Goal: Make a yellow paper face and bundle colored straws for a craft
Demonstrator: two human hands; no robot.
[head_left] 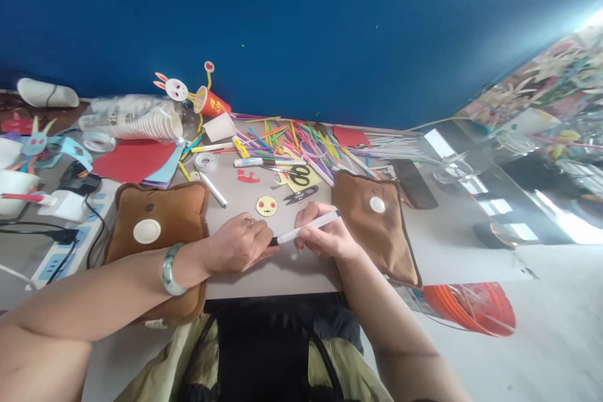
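A white marker pen [308, 228] lies slantwise between my hands over the near part of the table. My right hand [326, 232] grips its white barrel between thumb and fingers. My left hand [242, 242], with a jade-like bangle on the wrist, is closed round the marker's black end, which its fingers partly hide. Just beyond the hands, a round yellow paper face [267, 205] with red eyes lies flat. Near it are a pair of dark thread snips [302, 195], a red paper cutout [248, 176] and another white marker [213, 190].
Brown cushion-like pads [174, 210] [372, 220] flank my hands. Coloured pipe cleaners [306, 141] and scissors [298, 174] lie behind. Stacked paper cups [136, 122], red paper [134, 163] and a power strip [70, 242] are on the left. An orange bucket [490, 308] stands below right.
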